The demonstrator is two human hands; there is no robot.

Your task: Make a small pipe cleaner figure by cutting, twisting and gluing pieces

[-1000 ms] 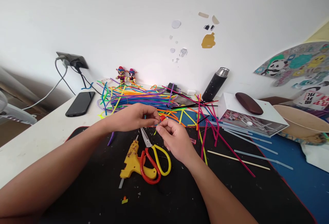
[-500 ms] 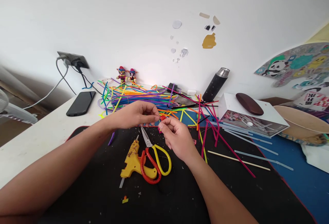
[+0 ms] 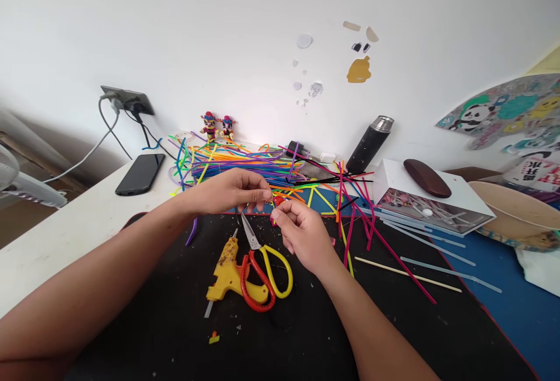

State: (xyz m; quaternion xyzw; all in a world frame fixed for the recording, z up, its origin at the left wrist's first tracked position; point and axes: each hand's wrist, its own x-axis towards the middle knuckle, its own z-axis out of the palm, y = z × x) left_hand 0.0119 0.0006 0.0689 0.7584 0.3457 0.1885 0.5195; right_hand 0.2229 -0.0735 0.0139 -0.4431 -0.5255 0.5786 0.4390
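My left hand (image 3: 231,190) and my right hand (image 3: 301,232) meet above the black mat (image 3: 306,334), fingertips pinched together on a small red pipe-cleaner piece (image 3: 277,201). Both hands are closed on it. Just below them lie scissors (image 3: 262,267) with one red and one yellow handle, next to a yellow glue gun (image 3: 225,273). A big heap of coloured pipe cleaners (image 3: 240,165) lies behind the hands.
A black phone (image 3: 140,174) lies at back left near a wall socket with cables (image 3: 126,101). A black flask (image 3: 370,143) stands at the back. A white box (image 3: 429,200) with a brown case sits right. Glue sticks (image 3: 437,241) and a wooden skewer (image 3: 406,274) lie right.
Both hands have risen slightly and stayed pinched on the small red piece; my right fingers have shifted a little on it. Nothing else on the desk moved.
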